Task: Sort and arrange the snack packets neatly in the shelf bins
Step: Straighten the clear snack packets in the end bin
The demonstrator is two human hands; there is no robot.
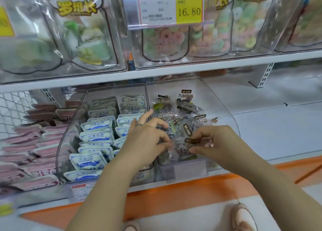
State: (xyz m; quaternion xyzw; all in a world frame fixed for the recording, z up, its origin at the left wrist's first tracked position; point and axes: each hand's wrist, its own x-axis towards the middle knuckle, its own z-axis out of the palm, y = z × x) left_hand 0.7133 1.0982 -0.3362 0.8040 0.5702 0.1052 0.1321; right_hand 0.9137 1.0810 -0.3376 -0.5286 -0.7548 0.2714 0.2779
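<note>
My 2 hands work the clear bin (224,109) of plum packets (183,112). Right hand (217,140) pinches 1 packet (195,144); left hand (148,136) curls, grip unclear. Align labels upward, stack evenly.

head view | looks forward-down | close to shelf bins (190,168)

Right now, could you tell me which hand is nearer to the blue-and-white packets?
Left. The left hand sits at the divider right beside the blue-and-white packets; the right hand is farther off, over the plum packets.
</note>
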